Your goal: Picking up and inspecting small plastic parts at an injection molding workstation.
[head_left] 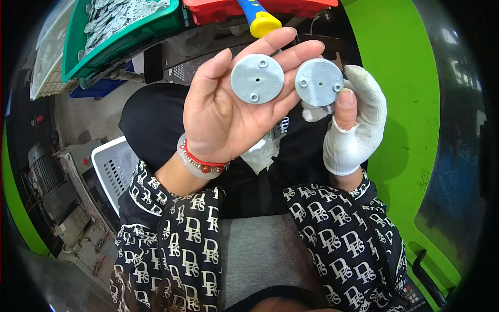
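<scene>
On the open palm of my bare left hand (218,112) rests a round grey plastic disc (244,83). It has a small centre hole and two raised rings near its rim. My left fingers are stretched out, palm up, with bracelets at the wrist. Beside it, my right hand (358,125) wears a white glove with the thumb tip bare. Between that thumb and the fingers behind is a second grey disc (316,93) of the same kind, its face turned up. The right fingers are partly hidden behind this disc, which sits close to the left fingers.
A green bin (122,44) of many grey-white flat pieces stands at the upper left. A red bin (306,6) and a blue-and-yellow handle (262,22) are at the top. A white basket (112,169) is at the left. A bright green panel (400,78) rises on the right.
</scene>
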Tool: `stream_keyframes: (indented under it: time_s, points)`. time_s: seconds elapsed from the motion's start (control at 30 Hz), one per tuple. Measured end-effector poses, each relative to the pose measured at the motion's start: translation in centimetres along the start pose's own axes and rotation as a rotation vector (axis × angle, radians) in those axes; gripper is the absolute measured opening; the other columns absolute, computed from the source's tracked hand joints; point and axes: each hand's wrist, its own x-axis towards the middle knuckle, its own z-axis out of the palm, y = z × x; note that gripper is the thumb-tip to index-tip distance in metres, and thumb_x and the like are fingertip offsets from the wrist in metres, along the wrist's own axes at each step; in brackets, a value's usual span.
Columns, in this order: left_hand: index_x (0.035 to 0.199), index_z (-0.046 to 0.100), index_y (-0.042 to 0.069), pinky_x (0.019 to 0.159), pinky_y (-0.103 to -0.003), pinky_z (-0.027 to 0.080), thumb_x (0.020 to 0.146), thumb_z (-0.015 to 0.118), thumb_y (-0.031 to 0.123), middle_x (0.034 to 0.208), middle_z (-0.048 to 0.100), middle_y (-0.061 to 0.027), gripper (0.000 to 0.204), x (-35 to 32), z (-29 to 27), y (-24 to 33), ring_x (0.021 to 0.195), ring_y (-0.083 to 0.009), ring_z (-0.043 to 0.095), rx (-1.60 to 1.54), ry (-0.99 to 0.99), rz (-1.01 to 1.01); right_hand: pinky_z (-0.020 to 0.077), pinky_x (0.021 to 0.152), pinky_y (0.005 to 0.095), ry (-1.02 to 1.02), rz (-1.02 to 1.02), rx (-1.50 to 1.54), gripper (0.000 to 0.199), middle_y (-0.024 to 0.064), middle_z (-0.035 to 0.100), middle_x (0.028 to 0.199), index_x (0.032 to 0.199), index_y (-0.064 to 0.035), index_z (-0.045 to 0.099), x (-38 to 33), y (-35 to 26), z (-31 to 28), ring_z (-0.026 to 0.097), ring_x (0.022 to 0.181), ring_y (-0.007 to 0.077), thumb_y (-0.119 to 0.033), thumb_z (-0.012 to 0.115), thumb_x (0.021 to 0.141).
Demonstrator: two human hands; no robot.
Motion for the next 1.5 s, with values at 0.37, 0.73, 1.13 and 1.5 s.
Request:
stream_keyframes:
  time_s: [0.37, 0.73, 1.13, 1.5]
  points:
    - [0.124, 0.042, 0.001, 0.057, -0.018, 0.045, 0.087, 0.058, 0.019, 0.098, 0.055, -0.0035, 0.044, -0.8, 0.0, -0.8, 0.073, -0.0040, 0.051, 0.888, 0.241, 0.099, 0.0461, 0.071, 0.0229, -0.072, 0.052, -0.007, 0.025, 0.0075, 0.057, 0.097, 0.108, 0.0013, 0.049, 0.7, -0.1, 0.9, 0.055, 0.081, 0.0108, -0.012, 0.056, 0.087]
    - [0.110, 0.054, -0.004, 0.058, -0.019, 0.045, 0.087, 0.056, 0.011, 0.079, 0.058, -0.0025, 0.027, -0.9, -0.5, -0.3, 0.063, -0.0048, 0.053, 0.957, 0.409, 0.508, 0.0460, 0.079, 0.0359, -0.376, -0.198, -1.040, 0.028, 0.0147, 0.060, 0.102, 0.103, -0.0060, 0.056, 22.6, 8.5, 1.5, 0.058, 0.092, 0.0303, -0.028, 0.046, 0.088]
    - [0.111, 0.053, -0.004, 0.059, -0.019, 0.045, 0.088, 0.055, 0.016, 0.078, 0.058, -0.0034, 0.030, -1.2, -1.0, 1.1, 0.063, -0.0050, 0.053, 0.982, 0.485, 0.571, 0.0459, 0.051, 0.0301, -0.182, 0.212, -0.864, 0.041, 0.0130, 0.060, 0.080, 0.121, -0.0037, 0.045, 25.7, 14.4, 4.1, 0.058, 0.059, 0.0174, -0.010, 0.048, 0.080]
    - [0.112, 0.052, -0.004, 0.061, -0.020, 0.048, 0.090, 0.053, 0.015, 0.085, 0.060, -0.0039, 0.029, -1.7, -0.2, 2.2, 0.069, -0.0045, 0.055, 0.916, 0.496, 0.749, 0.0478, 0.064, 0.0283, -0.512, -0.348, -0.538, 0.017, 0.0112, 0.061, 0.082, 0.099, -0.0009, 0.058, 4.5, -2.4, 4.7, 0.059, 0.069, 0.0179, -0.005, 0.058, 0.083]
